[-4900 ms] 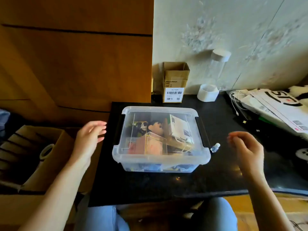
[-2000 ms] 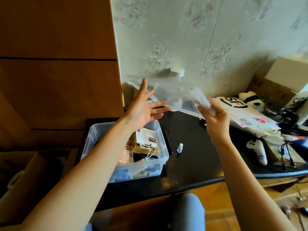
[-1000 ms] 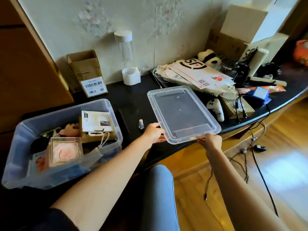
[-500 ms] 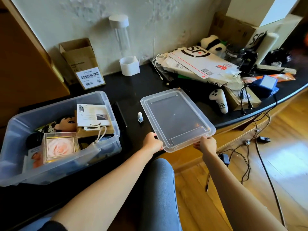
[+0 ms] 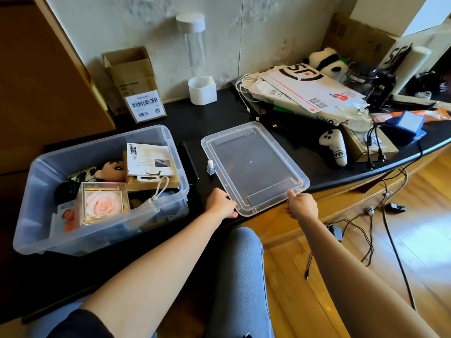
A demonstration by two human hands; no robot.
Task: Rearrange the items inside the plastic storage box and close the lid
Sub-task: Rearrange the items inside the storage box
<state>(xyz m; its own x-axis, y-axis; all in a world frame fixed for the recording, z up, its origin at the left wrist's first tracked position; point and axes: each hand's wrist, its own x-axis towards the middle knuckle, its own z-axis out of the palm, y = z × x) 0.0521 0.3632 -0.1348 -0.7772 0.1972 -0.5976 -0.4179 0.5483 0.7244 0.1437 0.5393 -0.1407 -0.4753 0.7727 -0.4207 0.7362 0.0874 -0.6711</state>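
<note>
Fingers point(image 5: 291, 194) of both hands are pinching the lid's point(image 5: 253, 164) near edge, its long side stretching away from them, while the open box point(image 5: 102, 191) is sitting off to their left, nearer the left hand point(image 5: 219, 203).

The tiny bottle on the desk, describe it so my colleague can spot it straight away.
Find the open storage box on the black desk, then the clear lid lying flat to its right. The small bottle stands upright in the gap between them, against the lid's left edge: white cap, bluish body, far smaller than anything nearby.
</note>
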